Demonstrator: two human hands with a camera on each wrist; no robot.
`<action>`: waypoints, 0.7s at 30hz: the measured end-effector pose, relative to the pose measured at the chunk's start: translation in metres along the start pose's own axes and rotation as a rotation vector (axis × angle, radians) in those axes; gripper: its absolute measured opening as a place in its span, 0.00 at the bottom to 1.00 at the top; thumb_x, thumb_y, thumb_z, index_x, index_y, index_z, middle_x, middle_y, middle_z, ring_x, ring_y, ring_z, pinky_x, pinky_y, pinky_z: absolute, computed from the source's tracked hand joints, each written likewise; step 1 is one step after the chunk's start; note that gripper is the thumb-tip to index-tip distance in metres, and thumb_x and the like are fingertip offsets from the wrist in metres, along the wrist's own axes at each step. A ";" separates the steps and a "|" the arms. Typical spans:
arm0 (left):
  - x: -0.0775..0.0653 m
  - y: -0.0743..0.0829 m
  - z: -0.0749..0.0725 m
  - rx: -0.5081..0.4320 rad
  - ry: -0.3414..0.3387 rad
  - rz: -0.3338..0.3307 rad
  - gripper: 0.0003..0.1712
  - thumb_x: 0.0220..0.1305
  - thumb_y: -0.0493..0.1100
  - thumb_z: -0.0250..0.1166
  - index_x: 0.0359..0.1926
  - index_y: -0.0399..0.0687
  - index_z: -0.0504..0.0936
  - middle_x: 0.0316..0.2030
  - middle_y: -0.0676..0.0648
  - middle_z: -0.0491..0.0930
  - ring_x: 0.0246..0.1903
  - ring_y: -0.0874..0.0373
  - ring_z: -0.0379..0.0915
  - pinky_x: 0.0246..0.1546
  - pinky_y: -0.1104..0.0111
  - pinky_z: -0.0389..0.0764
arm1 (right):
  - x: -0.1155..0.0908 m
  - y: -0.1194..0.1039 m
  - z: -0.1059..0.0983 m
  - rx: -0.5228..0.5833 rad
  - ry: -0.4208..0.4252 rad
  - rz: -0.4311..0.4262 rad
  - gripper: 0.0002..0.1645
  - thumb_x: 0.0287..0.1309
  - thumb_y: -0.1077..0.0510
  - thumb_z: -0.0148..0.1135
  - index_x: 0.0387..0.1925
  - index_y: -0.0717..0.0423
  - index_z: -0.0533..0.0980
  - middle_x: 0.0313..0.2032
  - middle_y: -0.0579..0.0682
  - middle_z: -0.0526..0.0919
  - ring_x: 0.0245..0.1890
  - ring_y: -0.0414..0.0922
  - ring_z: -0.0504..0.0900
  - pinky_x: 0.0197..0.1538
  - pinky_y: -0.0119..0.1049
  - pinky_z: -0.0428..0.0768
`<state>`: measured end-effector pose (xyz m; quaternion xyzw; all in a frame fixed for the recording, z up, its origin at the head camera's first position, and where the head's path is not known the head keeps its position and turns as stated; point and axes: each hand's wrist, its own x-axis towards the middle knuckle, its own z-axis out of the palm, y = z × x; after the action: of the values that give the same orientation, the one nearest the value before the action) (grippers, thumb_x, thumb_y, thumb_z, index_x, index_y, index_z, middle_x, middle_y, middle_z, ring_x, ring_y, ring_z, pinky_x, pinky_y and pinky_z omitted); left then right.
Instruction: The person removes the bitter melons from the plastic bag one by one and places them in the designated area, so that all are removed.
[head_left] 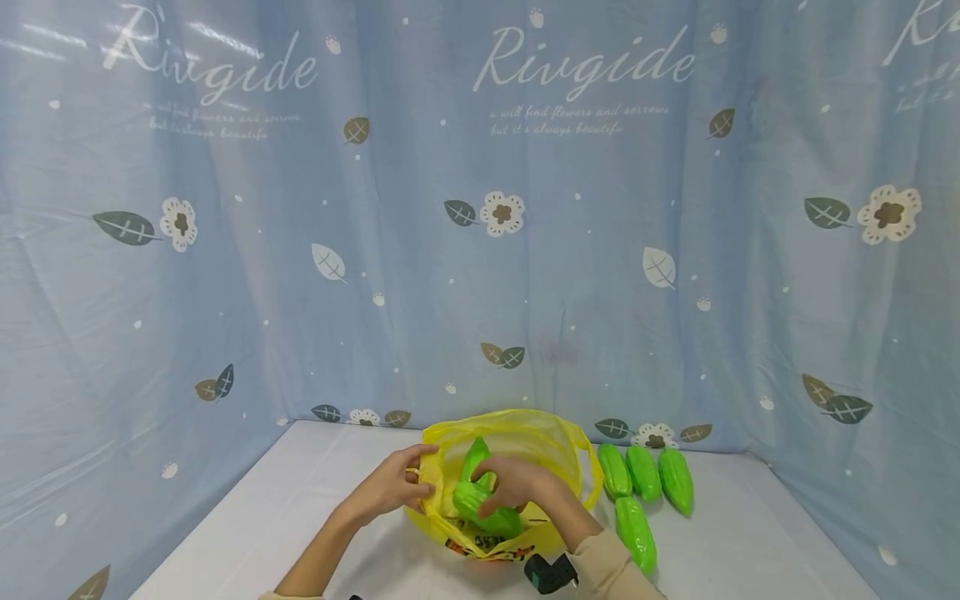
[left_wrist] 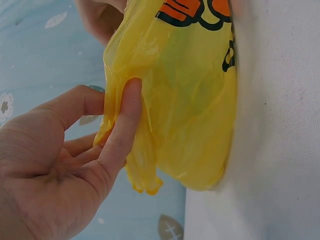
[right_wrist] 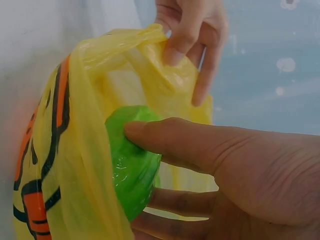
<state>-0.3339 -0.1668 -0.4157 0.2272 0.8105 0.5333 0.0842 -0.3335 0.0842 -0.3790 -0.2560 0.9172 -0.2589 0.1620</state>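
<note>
A yellow plastic bag (head_left: 551, 442) with orange and black print lies on the white table, its mouth spread toward me. My left hand (head_left: 393, 482) pinches the left edge of the bag between thumb and fingers, as the left wrist view shows close up. Inside the bag's mouth, my right hand (head_left: 517, 482) grips a glossy green ridged gourd (head_left: 489, 510); in the right wrist view the thumb presses on this gourd (right_wrist: 131, 165) and the fingers pass behind it. Another green gourd (head_left: 476, 457) shows in the bag just beyond that hand.
Right of the bag lie several more green gourds (head_left: 677, 482), three side by side and one (head_left: 635, 533) nearer me. A loop-shaped bag handle (head_left: 596, 479) sticks out toward them. Behind the white table (head_left: 750, 533) hangs a blue printed curtain (head_left: 585, 333).
</note>
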 end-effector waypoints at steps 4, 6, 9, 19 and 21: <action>0.000 0.001 0.000 -0.003 0.002 -0.001 0.40 0.62 0.35 0.65 0.72 0.30 0.57 0.44 0.38 0.78 0.38 0.54 0.82 0.31 0.61 0.89 | -0.005 -0.001 -0.003 0.003 0.025 -0.034 0.29 0.51 0.57 0.73 0.57 0.53 0.77 0.40 0.52 0.83 0.24 0.42 0.79 0.25 0.39 0.81; 0.000 0.001 0.001 -0.004 0.004 0.000 0.41 0.62 0.35 0.65 0.72 0.29 0.57 0.44 0.38 0.77 0.38 0.54 0.82 0.32 0.61 0.89 | -0.007 -0.001 -0.006 0.002 0.036 -0.048 0.29 0.51 0.57 0.73 0.57 0.54 0.77 0.39 0.52 0.84 0.25 0.42 0.80 0.25 0.37 0.81; -0.001 0.002 0.001 -0.005 0.007 0.001 0.41 0.62 0.34 0.65 0.72 0.29 0.57 0.45 0.38 0.77 0.38 0.53 0.82 0.32 0.61 0.89 | -0.011 -0.002 -0.010 -0.004 0.042 -0.065 0.29 0.52 0.56 0.73 0.57 0.53 0.77 0.40 0.52 0.85 0.28 0.42 0.82 0.26 0.34 0.80; -0.001 0.000 0.001 -0.006 0.006 0.010 0.41 0.62 0.34 0.65 0.72 0.30 0.57 0.43 0.38 0.78 0.37 0.53 0.82 0.31 0.61 0.89 | -0.023 -0.001 -0.021 0.006 0.071 -0.093 0.29 0.53 0.55 0.73 0.58 0.53 0.76 0.43 0.55 0.86 0.38 0.46 0.84 0.31 0.35 0.83; 0.000 0.000 0.001 -0.006 0.006 0.008 0.41 0.62 0.35 0.65 0.72 0.30 0.57 0.41 0.38 0.77 0.36 0.53 0.82 0.31 0.61 0.89 | -0.024 0.000 -0.023 -0.009 0.088 -0.093 0.30 0.53 0.53 0.73 0.58 0.51 0.76 0.44 0.54 0.85 0.41 0.47 0.84 0.33 0.35 0.83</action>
<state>-0.3333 -0.1662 -0.4159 0.2287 0.8083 0.5366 0.0804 -0.3234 0.1064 -0.3559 -0.2872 0.9118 -0.2729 0.1081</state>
